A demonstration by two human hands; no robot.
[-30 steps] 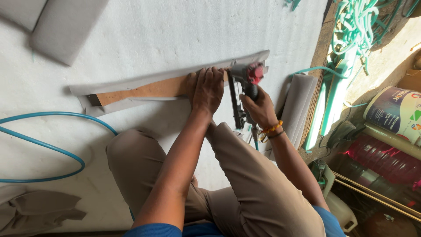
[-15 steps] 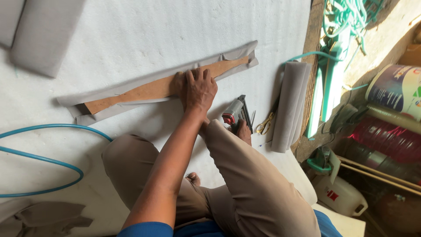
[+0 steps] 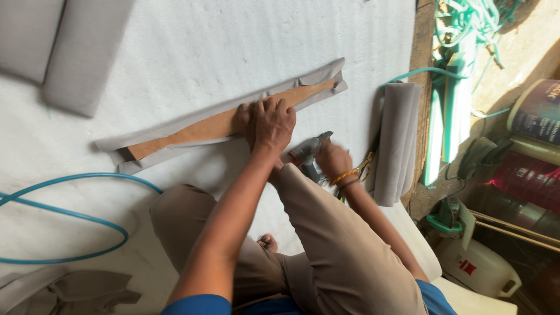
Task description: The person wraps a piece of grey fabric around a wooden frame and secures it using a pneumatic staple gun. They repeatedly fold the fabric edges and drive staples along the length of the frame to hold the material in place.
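The left hand presses flat, fingers spread, on the narrow wooden strip lying in grey fabric on the white padding — the right hand, just beside, grips a staple gun.

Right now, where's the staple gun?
In the head view, the staple gun is in the right hand, just right of the left hand pressing the fabric-wrapped wooden strip, and left of the grey fabric roll.
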